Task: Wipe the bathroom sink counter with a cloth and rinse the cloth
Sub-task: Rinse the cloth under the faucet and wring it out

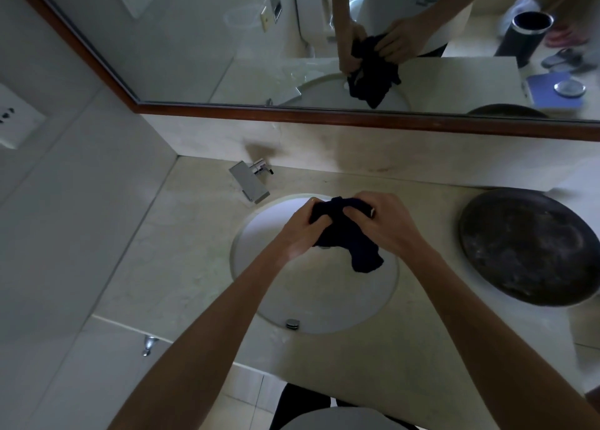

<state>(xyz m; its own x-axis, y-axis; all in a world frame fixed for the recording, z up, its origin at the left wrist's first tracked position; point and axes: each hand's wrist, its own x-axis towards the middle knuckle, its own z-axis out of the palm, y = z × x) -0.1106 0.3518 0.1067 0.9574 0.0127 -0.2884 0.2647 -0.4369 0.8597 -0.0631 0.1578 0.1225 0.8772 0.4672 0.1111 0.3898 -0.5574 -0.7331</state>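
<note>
Dark cloth [344, 234] is held bunched above the sink basin [311, 299], gripped by left hand [300, 231] and right hand [386, 225], fingers curled round it. Soft, limp, likely wet and heavy; best gripped at both ends for wringing. Faucet [251, 183] sits behind-left of the basin.

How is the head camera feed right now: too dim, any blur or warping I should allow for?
Head view: dim, muted light; the dark cloth gripped by the left hand and right hand shows almost no folds. Wide-angle warping bends the mirror frame and counter edges. Mirror reflections look soft, blurred towards the right.
</note>
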